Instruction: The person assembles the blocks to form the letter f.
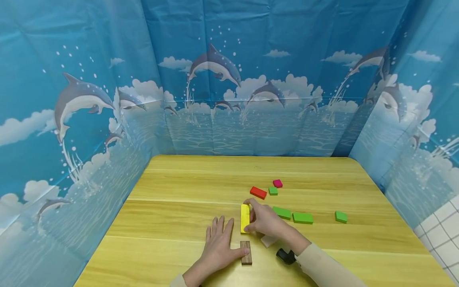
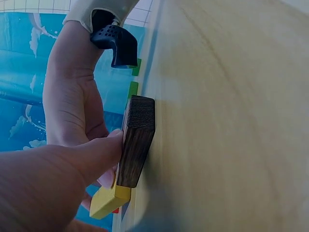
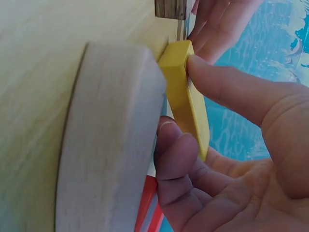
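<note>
My right hand (image 1: 266, 221) pinches a yellow rectangular block (image 1: 245, 218) at its two ends between thumb and fingers. In the right wrist view the thumb presses on one end of that yellow block (image 3: 179, 96). To its left, my left hand (image 1: 219, 248) rests on the table with fingers spread and straight. Its thumb touches the top of a dark brown wooden block (image 1: 246, 258), whose grain shows in the left wrist view. Partly under my right hand lies a pale wooden block (image 1: 267, 240), seen large as the same pale block (image 3: 106, 140) in the right wrist view.
Beyond my right hand lie a red block (image 1: 258, 193), a small green block (image 1: 273, 191) and a magenta block (image 1: 277, 183). Green blocks (image 1: 303, 218) stretch rightward. A black device (image 1: 285, 256) sits at my right wrist. Dolphin-printed curtains (image 1: 251, 119) border the wooden table (image 1: 161, 223).
</note>
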Action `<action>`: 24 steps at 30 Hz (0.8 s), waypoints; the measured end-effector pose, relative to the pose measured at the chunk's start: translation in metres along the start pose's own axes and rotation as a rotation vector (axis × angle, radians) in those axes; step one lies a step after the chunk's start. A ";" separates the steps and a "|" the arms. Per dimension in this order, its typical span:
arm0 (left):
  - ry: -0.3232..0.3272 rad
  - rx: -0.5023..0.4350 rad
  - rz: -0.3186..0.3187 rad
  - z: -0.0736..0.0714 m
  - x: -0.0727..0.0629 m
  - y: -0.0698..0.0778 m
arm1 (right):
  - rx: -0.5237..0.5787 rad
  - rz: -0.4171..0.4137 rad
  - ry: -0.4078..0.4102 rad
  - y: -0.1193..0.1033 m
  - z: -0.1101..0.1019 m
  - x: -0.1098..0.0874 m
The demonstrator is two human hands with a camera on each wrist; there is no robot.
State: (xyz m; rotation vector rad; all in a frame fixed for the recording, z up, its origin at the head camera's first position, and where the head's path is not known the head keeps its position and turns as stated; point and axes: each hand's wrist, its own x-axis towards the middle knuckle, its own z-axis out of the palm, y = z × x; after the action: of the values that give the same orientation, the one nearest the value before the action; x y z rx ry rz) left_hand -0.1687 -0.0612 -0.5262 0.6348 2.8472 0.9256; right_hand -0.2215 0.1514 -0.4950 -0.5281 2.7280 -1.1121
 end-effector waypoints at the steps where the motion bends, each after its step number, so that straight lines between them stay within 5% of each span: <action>1: -0.001 0.001 -0.002 0.000 0.000 0.000 | -0.009 -0.001 -0.007 -0.001 0.000 -0.001; 10: -0.006 0.011 -0.007 -0.002 0.001 0.001 | -0.071 -0.009 -0.068 -0.002 0.000 -0.005; 24: -0.006 0.007 0.015 -0.001 0.000 0.001 | -0.023 0.008 -0.141 -0.007 0.000 -0.011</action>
State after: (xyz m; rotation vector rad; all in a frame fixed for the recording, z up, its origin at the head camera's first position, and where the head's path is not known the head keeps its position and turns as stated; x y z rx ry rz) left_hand -0.1688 -0.0606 -0.5248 0.6599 2.8458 0.9146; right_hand -0.2095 0.1511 -0.4900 -0.5757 2.6219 -1.0021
